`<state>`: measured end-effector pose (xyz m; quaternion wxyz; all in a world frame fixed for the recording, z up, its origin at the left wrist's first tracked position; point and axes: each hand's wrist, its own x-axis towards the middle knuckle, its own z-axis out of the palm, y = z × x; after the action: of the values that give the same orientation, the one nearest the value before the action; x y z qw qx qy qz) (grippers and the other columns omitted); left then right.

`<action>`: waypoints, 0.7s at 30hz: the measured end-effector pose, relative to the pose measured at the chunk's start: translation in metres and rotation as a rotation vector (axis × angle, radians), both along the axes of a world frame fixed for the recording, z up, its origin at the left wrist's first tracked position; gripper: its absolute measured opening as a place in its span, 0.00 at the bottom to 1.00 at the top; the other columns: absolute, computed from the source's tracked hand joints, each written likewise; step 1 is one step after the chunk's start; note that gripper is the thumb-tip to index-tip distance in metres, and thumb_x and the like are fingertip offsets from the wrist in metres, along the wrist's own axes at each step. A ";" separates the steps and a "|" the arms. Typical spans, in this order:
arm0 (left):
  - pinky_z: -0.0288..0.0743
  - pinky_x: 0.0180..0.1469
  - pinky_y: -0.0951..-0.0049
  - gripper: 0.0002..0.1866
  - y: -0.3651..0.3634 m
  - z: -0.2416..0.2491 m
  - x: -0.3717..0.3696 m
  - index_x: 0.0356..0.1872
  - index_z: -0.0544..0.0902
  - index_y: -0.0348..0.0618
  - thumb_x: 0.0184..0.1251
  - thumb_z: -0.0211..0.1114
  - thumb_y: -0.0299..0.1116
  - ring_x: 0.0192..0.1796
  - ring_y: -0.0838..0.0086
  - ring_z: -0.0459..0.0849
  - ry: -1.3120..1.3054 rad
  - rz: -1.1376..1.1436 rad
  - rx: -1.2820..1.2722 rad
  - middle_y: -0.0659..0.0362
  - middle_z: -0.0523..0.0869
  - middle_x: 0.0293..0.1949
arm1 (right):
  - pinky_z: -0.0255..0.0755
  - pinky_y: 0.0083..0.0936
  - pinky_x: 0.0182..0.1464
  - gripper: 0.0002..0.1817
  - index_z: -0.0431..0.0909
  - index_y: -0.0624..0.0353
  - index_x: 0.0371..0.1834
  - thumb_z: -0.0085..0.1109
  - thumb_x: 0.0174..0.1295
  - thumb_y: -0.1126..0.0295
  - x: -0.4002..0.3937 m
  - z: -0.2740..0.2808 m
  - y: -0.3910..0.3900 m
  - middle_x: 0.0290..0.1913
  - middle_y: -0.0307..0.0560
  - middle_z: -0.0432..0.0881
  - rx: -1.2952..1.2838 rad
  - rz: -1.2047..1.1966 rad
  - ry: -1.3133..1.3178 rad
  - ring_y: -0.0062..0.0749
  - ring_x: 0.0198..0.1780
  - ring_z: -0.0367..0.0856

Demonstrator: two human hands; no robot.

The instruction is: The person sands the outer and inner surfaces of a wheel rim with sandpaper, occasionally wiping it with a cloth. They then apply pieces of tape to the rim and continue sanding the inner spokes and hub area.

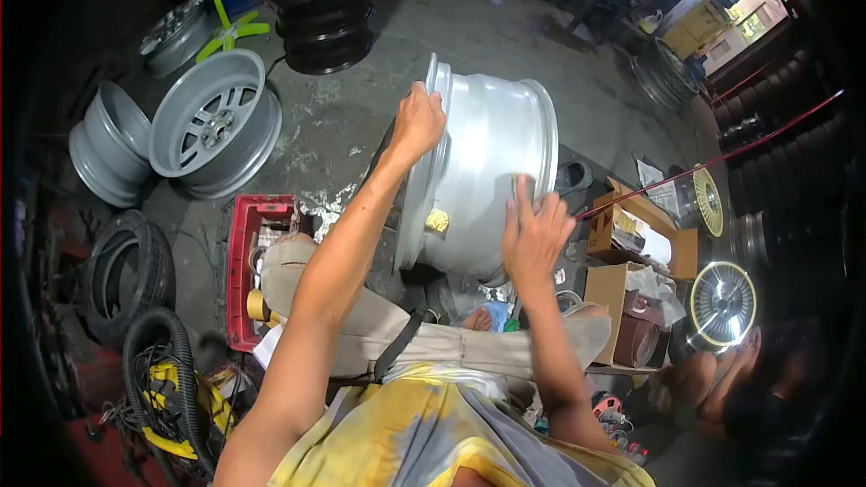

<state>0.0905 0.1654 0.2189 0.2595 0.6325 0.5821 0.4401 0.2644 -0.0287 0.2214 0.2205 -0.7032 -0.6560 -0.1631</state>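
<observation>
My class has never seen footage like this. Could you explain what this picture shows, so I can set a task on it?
There is no machine here, only a person's bare hands, seen from a head-worn camera looking forward and down. The left hand has its grip on the edge of a silver wheel. The right hand, fingers spread, is at its side, touching or nearly so. Around it on the floor are other wheels, a tire, a red crate and cardboard boxes.
</observation>
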 end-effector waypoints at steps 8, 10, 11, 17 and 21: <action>0.72 0.49 0.45 0.16 -0.007 -0.006 -0.006 0.41 0.74 0.27 0.73 0.54 0.36 0.46 0.34 0.81 -0.007 -0.015 0.098 0.30 0.83 0.38 | 0.60 0.43 0.52 0.16 0.84 0.54 0.52 0.59 0.63 0.63 0.028 0.038 0.154 0.48 0.51 0.75 -0.019 0.043 -0.218 0.45 0.53 0.71; 0.73 0.48 0.45 0.16 0.005 -0.005 -0.003 0.39 0.74 0.27 0.73 0.54 0.36 0.44 0.33 0.81 -0.010 0.002 0.072 0.31 0.83 0.37 | 0.59 0.43 0.51 0.17 0.84 0.55 0.52 0.60 0.62 0.63 0.023 0.031 0.129 0.48 0.52 0.74 0.085 0.027 -0.245 0.45 0.52 0.70; 0.73 0.48 0.45 0.16 0.010 -0.006 0.000 0.39 0.74 0.27 0.73 0.54 0.36 0.44 0.33 0.81 -0.023 0.002 0.071 0.31 0.83 0.37 | 0.59 0.42 0.50 0.17 0.84 0.55 0.53 0.60 0.62 0.64 0.017 0.026 0.096 0.47 0.51 0.73 0.078 0.006 -0.178 0.44 0.52 0.70; 0.73 0.48 0.44 0.16 -0.005 -0.006 0.001 0.40 0.74 0.27 0.72 0.54 0.36 0.44 0.34 0.81 0.000 -0.005 0.060 0.30 0.83 0.37 | 0.58 0.41 0.49 0.17 0.84 0.54 0.54 0.59 0.62 0.64 0.027 0.030 0.091 0.45 0.51 0.72 0.092 0.030 -0.142 0.44 0.51 0.69; 0.74 0.49 0.45 0.16 -0.007 -0.004 -0.005 0.41 0.75 0.26 0.72 0.54 0.36 0.45 0.34 0.82 0.004 0.017 0.070 0.30 0.83 0.37 | 0.59 0.42 0.50 0.15 0.84 0.54 0.50 0.59 0.62 0.64 0.031 0.041 0.139 0.45 0.51 0.72 0.011 0.025 -0.207 0.45 0.50 0.69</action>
<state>0.0857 0.1583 0.2154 0.2323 0.6370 0.5723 0.4613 0.2955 0.1104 0.2620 0.1575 -0.6730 -0.6832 -0.2358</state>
